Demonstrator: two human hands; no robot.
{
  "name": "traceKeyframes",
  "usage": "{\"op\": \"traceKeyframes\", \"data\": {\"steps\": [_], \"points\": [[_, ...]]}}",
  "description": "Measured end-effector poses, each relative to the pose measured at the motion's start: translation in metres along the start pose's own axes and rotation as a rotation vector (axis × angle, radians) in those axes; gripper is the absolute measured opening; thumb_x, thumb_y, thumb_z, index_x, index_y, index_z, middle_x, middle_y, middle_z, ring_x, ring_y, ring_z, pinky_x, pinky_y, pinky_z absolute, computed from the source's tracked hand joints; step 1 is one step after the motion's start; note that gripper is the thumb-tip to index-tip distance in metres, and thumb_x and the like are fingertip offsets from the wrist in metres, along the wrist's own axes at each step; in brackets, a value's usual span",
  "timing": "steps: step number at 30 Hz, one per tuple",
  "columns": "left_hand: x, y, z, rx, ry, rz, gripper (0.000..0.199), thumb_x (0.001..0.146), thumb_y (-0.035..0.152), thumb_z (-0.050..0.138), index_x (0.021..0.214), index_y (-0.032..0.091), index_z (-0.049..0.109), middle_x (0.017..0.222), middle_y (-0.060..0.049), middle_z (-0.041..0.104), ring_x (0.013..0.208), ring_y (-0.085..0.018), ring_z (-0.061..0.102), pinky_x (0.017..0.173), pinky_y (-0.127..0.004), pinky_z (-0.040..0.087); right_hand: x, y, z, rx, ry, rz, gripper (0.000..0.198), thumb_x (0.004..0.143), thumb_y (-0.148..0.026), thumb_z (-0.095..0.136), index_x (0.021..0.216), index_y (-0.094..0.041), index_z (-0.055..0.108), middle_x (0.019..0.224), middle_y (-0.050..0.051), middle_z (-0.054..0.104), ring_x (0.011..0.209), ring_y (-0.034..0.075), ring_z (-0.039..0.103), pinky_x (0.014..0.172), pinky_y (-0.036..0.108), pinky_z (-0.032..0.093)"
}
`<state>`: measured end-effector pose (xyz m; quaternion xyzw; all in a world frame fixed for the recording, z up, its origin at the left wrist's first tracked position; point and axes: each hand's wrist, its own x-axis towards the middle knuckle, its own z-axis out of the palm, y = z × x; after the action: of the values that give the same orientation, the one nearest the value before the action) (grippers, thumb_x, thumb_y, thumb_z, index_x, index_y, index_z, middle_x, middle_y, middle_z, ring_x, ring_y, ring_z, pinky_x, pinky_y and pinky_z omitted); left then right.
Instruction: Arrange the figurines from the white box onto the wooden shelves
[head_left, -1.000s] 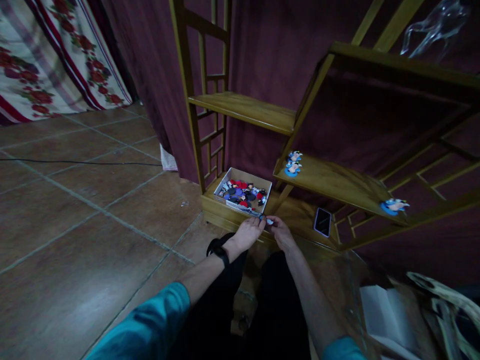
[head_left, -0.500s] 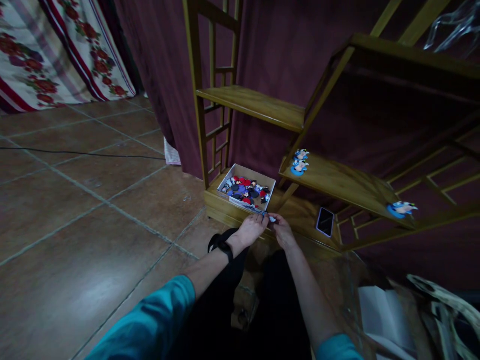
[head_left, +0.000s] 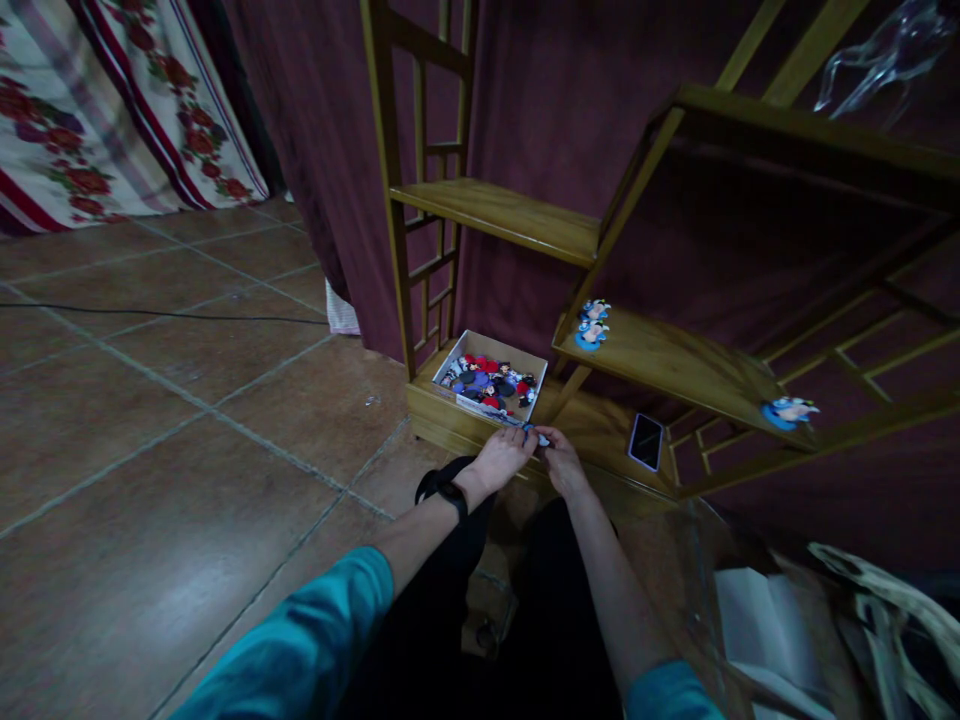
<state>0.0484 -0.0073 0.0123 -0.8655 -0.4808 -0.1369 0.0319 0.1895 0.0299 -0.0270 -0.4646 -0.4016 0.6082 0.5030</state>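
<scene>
Just in front of a cardboard box (head_left: 459, 398), my left hand (head_left: 504, 455) and my right hand (head_left: 561, 462) meet. Between their closed fingers is a small blue-and-white figurine (head_left: 543, 439), mostly covered by the fingers. Inside the box lie several small figurines (head_left: 489, 383) in red, purple, black and white. Blue-and-white figurines on round blue bases stand on the middle shelf: a close pair (head_left: 592, 332) at its left end and a single one (head_left: 790, 411) at its right end.
The wooden shelf unit (head_left: 495, 215) stands against a dark red curtain (head_left: 307, 120). A phone (head_left: 646, 442) lies on its bottom board. A clear horse-like ornament (head_left: 885, 60) is at upper right. White papers (head_left: 765, 625) lie at lower right. A black cable (head_left: 165, 314) crosses the tiled floor.
The view has shifted slightly, so the shelf unit sits a little further left. Both hands stay together on the figurine, with hardly any movement.
</scene>
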Motion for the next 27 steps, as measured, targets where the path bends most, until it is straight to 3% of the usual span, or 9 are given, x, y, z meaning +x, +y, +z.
{"op": "traceKeyframes", "data": {"steps": [5,10,17,27], "points": [[0.000,-0.001,0.003,0.015,0.009,-0.016,0.034,0.084,0.007,0.034,0.116,0.013,0.044,0.097,-0.014,0.057,0.094,-0.023,0.055,0.081,-0.037,0.041,-0.002,-0.001,0.000,0.045,-0.003,0.017,0.034,0.047,-0.012,0.067,0.080,-0.021,0.062,0.078,-0.003,0.064,0.073,0.013,0.056,0.072,0.027,0.045],[0.001,-0.005,0.004,-0.168,0.045,-0.069,0.031,0.085,0.019,0.042,0.115,0.014,0.045,0.101,-0.013,0.058,0.098,-0.023,0.055,0.086,-0.036,0.041,-0.006,-0.004,0.001,0.073,-0.006,0.036,0.031,0.047,-0.018,0.072,0.077,-0.021,0.062,0.077,-0.002,0.065,0.073,0.014,0.058,0.072,0.029,0.046],[0.008,-0.022,0.015,-0.656,0.060,-0.204,0.033,0.081,0.028,0.052,0.113,0.020,0.052,0.102,-0.008,0.063,0.093,-0.019,0.059,0.082,-0.030,0.044,-0.008,-0.007,0.002,0.136,-0.031,0.063,0.031,0.049,-0.026,0.077,0.075,-0.018,0.064,0.078,0.002,0.068,0.074,0.016,0.062,0.076,0.032,0.049],[0.021,-0.032,0.050,-1.428,0.145,-0.498,0.039,0.058,0.030,0.071,0.090,0.013,0.056,0.064,0.002,0.061,0.053,-0.009,0.054,0.058,-0.024,0.046,0.002,0.000,0.007,0.168,-0.067,0.093,0.031,0.050,-0.026,0.078,0.077,-0.016,0.066,0.081,0.005,0.069,0.077,0.019,0.065,0.078,0.035,0.051]]}}
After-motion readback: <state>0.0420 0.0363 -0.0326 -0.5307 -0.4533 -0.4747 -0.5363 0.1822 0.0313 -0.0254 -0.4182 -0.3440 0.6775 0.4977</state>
